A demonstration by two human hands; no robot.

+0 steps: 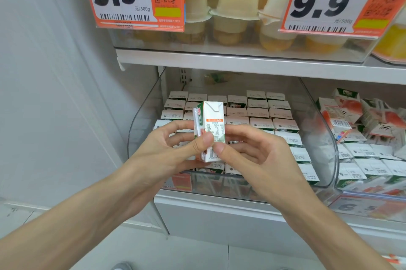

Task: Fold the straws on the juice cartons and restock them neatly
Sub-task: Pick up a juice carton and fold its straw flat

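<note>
Fingers (204,138) of our left hand (167,151) and right hand (248,151) hold one juice carton (212,124) upright above the clear bin (325,144), straw (197,124) on its left side.

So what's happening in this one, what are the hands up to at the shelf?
A person holds one small juice carton upright in both hands, in front of a clear bin packed with neat rows of cartons. The left hand and right hand pinch it low down with thumbs together. Its wrapped straw runs along the left side. This carton is not yet back in the bin.
</note>
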